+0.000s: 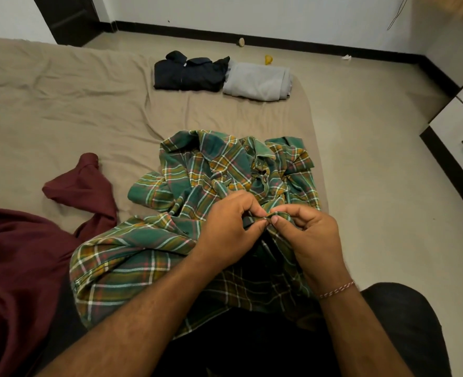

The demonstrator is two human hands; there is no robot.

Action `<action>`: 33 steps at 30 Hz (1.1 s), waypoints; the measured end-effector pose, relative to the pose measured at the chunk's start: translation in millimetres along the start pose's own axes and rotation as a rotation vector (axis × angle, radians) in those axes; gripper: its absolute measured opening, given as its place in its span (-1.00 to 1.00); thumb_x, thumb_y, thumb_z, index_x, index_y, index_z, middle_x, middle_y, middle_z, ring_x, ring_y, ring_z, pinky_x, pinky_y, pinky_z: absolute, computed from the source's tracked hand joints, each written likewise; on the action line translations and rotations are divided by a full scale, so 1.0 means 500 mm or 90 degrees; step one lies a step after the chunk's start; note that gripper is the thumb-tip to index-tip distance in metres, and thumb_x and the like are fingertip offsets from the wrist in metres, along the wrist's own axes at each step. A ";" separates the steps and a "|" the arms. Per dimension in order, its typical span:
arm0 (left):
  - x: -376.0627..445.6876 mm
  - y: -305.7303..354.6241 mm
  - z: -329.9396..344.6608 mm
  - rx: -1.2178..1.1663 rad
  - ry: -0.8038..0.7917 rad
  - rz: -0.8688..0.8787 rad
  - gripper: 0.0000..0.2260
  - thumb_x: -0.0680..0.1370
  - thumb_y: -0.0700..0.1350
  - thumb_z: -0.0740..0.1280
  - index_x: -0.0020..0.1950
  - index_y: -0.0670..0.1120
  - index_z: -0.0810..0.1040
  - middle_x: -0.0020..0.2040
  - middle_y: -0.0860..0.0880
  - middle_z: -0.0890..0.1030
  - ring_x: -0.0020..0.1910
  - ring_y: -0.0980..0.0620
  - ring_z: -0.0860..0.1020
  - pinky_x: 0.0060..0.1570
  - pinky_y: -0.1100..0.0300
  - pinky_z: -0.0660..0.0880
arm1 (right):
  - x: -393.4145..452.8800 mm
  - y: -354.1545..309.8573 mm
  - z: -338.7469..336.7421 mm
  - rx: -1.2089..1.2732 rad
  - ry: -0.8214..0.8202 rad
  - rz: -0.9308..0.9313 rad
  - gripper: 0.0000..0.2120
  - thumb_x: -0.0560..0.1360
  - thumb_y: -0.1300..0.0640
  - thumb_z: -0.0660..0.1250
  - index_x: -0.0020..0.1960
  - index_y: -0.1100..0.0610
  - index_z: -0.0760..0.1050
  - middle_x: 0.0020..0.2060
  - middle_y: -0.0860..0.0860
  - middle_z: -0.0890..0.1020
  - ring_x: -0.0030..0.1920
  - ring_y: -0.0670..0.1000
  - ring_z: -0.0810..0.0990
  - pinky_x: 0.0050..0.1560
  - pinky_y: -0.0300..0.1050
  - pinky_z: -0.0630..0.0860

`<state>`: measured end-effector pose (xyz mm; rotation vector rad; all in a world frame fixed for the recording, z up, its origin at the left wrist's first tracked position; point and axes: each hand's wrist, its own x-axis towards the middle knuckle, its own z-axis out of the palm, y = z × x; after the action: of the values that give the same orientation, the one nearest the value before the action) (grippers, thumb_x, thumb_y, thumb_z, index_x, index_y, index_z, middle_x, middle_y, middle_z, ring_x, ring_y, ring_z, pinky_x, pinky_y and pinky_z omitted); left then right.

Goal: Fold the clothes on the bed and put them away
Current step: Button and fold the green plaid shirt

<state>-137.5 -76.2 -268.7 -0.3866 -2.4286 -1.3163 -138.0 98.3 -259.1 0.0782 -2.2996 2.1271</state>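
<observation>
I sit at the edge of a bed (62, 104) covered by a wrinkled tan sheet. A maroon garment (21, 254) sprawls unfolded at my left. A green plaid shirt (149, 257) lies rumpled across my lap and the mattress, collar away from me. At the far end, a folded dark shirt (189, 73) touches a folded grey garment (257, 81). My left hand (229, 227) and right hand (310, 236) meet over the plaid shirt, fingertips of both pinching its front edge. A thread bracelet (336, 289) circles my right wrist.
</observation>
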 end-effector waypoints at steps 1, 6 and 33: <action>-0.001 0.000 0.001 0.022 0.004 0.022 -0.88 0.47 -0.19 0.51 -0.13 -0.06 0.58 -0.16 0.08 0.59 -0.14 0.11 0.56 -0.14 0.11 0.53 | 0.000 0.000 0.001 0.016 0.003 0.012 -0.84 0.47 0.35 0.52 -0.02 0.14 0.72 -0.13 0.05 0.77 -0.04 0.07 0.76 0.07 0.05 0.69; -0.004 0.004 0.011 0.117 0.035 0.078 -0.87 0.49 -0.18 0.49 -0.13 -0.10 0.55 -0.14 0.02 0.56 -0.13 0.04 0.52 -0.15 0.09 0.50 | -0.004 0.004 0.014 0.052 0.049 0.022 -0.85 0.47 0.37 0.51 -0.01 0.18 0.72 -0.12 0.09 0.77 -0.02 0.13 0.76 0.11 0.15 0.68; -0.004 -0.009 -0.007 0.126 -0.027 0.042 -0.82 0.57 -0.11 0.39 0.11 -0.10 0.72 -0.10 -0.01 0.67 -0.11 0.01 0.62 -0.11 0.01 0.59 | 0.000 0.021 0.041 -0.286 0.123 -0.209 -0.86 0.51 0.27 0.48 -0.02 0.05 0.67 -0.13 -0.17 0.70 -0.08 -0.16 0.67 -0.06 -0.18 0.62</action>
<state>-136.7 -81.8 -271.2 -0.4398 -2.5288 -1.0394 -137.6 78.8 -271.3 0.2173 -2.3855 1.3740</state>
